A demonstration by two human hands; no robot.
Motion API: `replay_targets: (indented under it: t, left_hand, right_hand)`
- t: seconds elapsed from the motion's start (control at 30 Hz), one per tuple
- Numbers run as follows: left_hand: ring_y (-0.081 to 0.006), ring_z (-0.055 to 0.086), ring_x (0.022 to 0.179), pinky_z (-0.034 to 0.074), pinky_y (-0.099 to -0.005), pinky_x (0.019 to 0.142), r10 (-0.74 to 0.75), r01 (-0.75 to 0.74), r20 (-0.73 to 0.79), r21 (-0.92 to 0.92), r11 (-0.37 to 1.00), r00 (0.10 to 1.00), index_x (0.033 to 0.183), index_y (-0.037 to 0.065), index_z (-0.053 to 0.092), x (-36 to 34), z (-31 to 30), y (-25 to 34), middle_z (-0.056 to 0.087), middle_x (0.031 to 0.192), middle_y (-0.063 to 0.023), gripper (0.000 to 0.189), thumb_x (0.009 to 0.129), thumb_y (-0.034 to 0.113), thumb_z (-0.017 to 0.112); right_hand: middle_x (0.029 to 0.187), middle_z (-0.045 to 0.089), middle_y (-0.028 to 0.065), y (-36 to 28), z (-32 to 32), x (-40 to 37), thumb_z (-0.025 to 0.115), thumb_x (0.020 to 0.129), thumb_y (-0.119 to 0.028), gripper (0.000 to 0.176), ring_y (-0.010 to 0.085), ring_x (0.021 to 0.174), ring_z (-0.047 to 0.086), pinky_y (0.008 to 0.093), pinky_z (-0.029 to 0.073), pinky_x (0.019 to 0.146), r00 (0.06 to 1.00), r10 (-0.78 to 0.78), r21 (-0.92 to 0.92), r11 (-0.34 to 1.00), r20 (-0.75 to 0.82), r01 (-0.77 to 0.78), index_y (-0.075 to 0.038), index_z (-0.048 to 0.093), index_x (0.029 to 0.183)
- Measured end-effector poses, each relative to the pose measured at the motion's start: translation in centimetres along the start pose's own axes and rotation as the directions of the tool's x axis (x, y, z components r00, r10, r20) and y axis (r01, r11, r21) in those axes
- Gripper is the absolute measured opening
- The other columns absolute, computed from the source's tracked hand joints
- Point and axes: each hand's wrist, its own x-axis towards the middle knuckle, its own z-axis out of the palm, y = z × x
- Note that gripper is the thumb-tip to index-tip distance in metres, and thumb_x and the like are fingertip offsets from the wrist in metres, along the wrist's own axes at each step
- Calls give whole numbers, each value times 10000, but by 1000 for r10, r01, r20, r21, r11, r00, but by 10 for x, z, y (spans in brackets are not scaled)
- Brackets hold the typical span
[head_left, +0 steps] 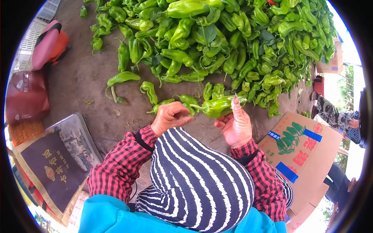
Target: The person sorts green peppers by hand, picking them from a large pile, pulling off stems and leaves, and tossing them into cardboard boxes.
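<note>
A large light-green pepper point(217, 106) lies across the fingers of my right hand point(237, 126), with the thumb raised along its right end. Its stem points left, toward my left hand point(171, 116). The fingers of my left hand are curled together just left of that stem; a bit of green shows at their tips, and what they hold, if anything, I cannot make out. Beyond both hands rises a big heap of green peppers point(217, 42). A few loose peppers, one of them curled point(149, 91), lie on the ground between the heap and my hands.
A cardboard box point(299, 149) with blue tape stands at the right. At the left are a maroon bag point(27, 93), a pink and orange item point(47, 44), a clear plastic lid point(79, 136) and a dark printed bag point(52, 165). People are partly visible at the far right.
</note>
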Motion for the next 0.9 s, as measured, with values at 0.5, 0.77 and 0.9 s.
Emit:
replay_targets:
  t: [0.5,0.77,0.9]
  left_hand:
    - [-40,407,514,346,-215,449,-405,436,174,-217,874,898,743,12,601,-28,-1,-18,469,581,29,169,697,120,722]
    - [-12,405,574,339,-163,539,-399,518,333,-605,604,854,959,23,557,-12,-10,0,478,659,64,265,741,101,687]
    - [-48,480,612,380,-174,605,-277,412,315,-794,446,908,1115,16,497,14,-16,33,537,708,10,370,796,146,630]
  right_hand:
    - [987,588,108,-3,8,-19,560,833,-124,278,262,899,596,392,525,738,938,-224,47,974,264,220,-55,489,1092]
    - [1219,436,152,-3,-1,-20,617,640,92,473,262,1148,434,389,362,968,822,-322,134,946,470,294,-26,504,1084]
    - [1220,445,137,2,-1,-15,592,659,140,475,257,1154,433,378,364,969,782,-381,124,921,493,370,-31,504,1093]
